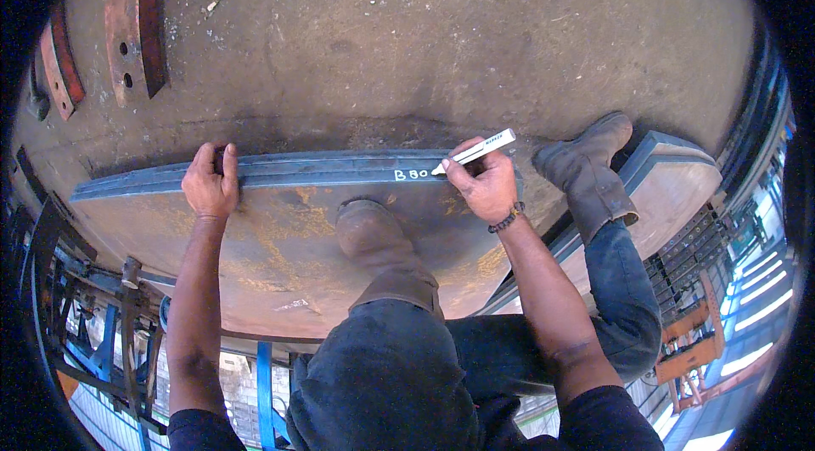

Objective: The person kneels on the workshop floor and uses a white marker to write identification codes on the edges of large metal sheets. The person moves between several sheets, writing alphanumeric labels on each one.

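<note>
Right hand [492,190], just right of centre, pinches a white cylindrical marker [477,151]. Left hand [210,189], centre-left, rests half-curled on rust-blotched, curved steel plates [276,239].

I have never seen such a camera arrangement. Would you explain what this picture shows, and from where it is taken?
There is no machine here: you see a person's two bare hands. The camera sits on the person's head and looks down; its very wide lens bends straight edges. The left hand rests on the edge of a large stack of rusty, blue-grey-edged metal plates. The right hand has a grip on a slim white marker, its tip beside white handwritten marks on that edge. One brown leather boot stands on the stack. On the brown, dusty floor beyond lie curved red metal pieces with holes.
</note>
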The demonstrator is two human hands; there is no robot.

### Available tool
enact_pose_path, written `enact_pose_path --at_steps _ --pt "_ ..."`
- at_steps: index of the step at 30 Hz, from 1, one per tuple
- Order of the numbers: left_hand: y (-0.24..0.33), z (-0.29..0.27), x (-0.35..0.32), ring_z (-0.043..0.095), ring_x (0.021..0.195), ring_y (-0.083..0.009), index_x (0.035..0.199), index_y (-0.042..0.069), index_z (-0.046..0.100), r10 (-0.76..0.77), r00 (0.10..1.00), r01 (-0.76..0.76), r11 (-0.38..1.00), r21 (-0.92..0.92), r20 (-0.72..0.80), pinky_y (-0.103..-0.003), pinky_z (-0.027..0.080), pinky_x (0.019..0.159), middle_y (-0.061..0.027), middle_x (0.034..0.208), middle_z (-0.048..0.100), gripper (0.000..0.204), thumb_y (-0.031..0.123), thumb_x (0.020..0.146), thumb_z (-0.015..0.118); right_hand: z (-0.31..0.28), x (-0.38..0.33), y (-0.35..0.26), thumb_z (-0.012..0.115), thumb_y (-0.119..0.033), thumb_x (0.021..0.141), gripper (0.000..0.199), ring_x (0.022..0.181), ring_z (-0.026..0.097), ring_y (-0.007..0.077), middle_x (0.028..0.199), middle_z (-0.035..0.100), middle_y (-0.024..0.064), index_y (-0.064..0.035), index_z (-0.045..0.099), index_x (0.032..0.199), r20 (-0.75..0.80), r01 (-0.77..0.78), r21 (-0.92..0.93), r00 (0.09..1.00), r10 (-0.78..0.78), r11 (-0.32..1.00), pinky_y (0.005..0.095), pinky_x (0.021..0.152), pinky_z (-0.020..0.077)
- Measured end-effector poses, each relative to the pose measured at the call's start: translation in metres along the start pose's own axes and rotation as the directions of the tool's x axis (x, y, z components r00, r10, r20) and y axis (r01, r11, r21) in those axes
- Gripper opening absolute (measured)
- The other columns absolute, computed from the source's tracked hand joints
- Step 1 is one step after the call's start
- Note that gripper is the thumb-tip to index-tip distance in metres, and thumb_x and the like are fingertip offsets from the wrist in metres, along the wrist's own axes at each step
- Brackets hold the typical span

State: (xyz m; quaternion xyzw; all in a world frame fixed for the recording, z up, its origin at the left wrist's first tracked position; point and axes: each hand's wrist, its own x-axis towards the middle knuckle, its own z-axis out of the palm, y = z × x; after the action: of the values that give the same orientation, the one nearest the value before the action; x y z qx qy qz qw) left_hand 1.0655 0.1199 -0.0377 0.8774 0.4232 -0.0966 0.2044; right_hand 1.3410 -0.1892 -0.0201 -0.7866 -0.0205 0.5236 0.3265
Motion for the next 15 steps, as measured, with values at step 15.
enact_pose_path --at_steps 15 --pt "-0.004 -0.002 -0.004 0.064 0.072 -0.0325 0.089 0.006 0.065 -0.042 0.999 0.043 0.999 -0.022 0.017 -0.039 0.050 0.065 -0.0126 0.081 0.066 0.025 0.031 0.091 0.063 -0.003 0.007 0.011 0.072 -0.004 0.084 0.011 0.076 0.061 0.0087 0.081 0.067 0.0020 -0.0038 0.065 0.092 -0.145 0.089 0.229 0.988 -0.056 0.969 0.0262 0.069 0.0508"
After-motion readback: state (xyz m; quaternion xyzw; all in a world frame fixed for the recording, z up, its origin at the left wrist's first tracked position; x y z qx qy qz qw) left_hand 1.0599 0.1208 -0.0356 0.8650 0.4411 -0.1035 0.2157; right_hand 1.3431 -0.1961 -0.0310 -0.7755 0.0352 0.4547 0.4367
